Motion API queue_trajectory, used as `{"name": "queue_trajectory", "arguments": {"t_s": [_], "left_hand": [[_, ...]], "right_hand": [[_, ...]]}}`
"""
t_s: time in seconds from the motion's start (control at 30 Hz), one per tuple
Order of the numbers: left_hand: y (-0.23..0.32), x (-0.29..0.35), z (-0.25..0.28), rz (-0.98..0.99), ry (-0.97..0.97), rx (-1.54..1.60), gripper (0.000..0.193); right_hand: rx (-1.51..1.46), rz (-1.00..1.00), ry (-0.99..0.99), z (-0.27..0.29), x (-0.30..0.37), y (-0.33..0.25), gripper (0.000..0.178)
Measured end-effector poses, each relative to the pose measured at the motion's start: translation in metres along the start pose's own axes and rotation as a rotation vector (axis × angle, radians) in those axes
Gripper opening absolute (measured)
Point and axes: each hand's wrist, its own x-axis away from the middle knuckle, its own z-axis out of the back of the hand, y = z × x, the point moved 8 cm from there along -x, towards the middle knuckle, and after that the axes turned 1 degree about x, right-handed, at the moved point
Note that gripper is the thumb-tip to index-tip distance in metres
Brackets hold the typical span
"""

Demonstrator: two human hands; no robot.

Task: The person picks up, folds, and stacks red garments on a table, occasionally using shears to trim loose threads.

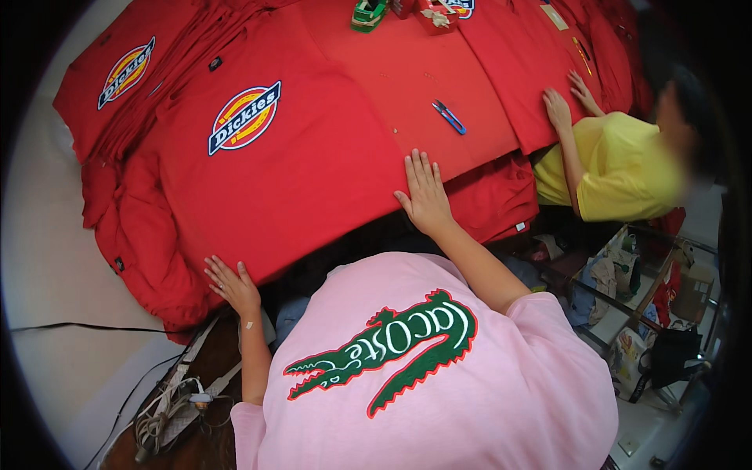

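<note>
A red sweatshirt (313,176) with a printed emblem patch lies spread out over the table in front of me. My left hand (233,288) rests open on its near left part, fingers apart. Flat on the near right border of the same garment lies my right hand (424,192), also open, its fingers pointing away from me. Neither hand holds anything. Beyond my right hand, blue-handled thread snips (450,117) lie on the red tabletop covering (423,86).
At the left is a pile of similar red garments (117,117). A co-worker in a yellow shirt (627,168) has both hands on red cloth at the right. Green (368,14) and red containers (439,17) stand at the far edge. Cables (168,423) hang lower left.
</note>
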Motion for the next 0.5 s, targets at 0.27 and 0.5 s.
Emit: {"name": "queue_trajectory", "arguments": {"t_s": [0.27,0.5], "left_hand": [[-0.007,0.043,0.005,0.177,0.121,0.267,0.044],[-0.062,0.034,-0.032,0.395,0.095,1.128,0.016]], "right_hand": [[-0.336,-0.304,0.315,0.018,0.086,0.061,0.045],[-1.266,-0.733,-0.246,-0.074,0.064,0.068,0.028]]}}
